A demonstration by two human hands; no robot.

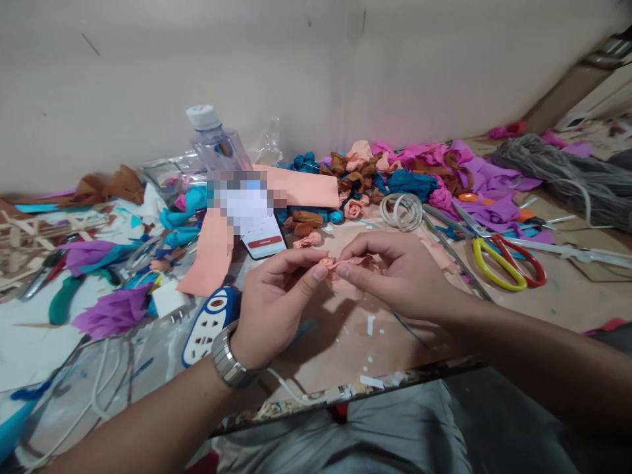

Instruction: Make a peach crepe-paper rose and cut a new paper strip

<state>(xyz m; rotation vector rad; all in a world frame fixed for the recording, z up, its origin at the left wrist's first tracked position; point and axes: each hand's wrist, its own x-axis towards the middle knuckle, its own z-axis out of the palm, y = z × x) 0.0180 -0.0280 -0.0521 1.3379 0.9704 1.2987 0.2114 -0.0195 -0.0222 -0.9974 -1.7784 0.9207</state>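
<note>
Between my two hands is a peach crepe paper flower (348, 282), its left end rolled into a small tight curl and the rest hanging loose to the right. My left hand (279, 299), with a metal watch on the wrist, pinches the curled end between thumb and fingertips. The loose strip is pinched by my right hand (397, 273), thumb in front and index finger arched over it. Both hands hover just above the table near its front edge. Part of the paper is hidden behind my right fingers.
A power strip (210, 326) and a phone (259, 230) lie to the left, with a plastic bottle (220, 141) behind. Finished paper roses (355, 207) pile up at the back. Scissors with yellow and red handles (511, 260) and a tape roll (401, 212) lie right.
</note>
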